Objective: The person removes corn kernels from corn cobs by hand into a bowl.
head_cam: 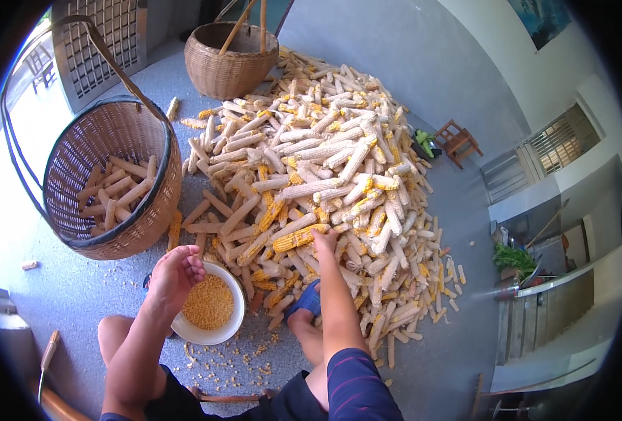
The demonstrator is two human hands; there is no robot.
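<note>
My right hand (325, 241) is at the right end of a yellow corn ear (297, 238), fingers around its tip. That ear lies along the front of a large heap of corn cobs (316, 142), most of them stripped, some with yellow kernels left on. My left hand (176, 273) hangs over the rim of a white bowl (238, 316), palm inward and fingers loosely curled, with nothing visible in it. Loose corn kernels (209, 305) fill much of the bowl, which stands on the floor between my legs.
A tall woven basket (158, 205) with bare cobs (116, 192) inside stands at left. Behind it is a second wicker basket (226, 73) with wooden poles. Kernels are scattered on the floor (237, 363). A small wooden chair (458, 143) stands right of the heap, beside green vegetables (424, 142).
</note>
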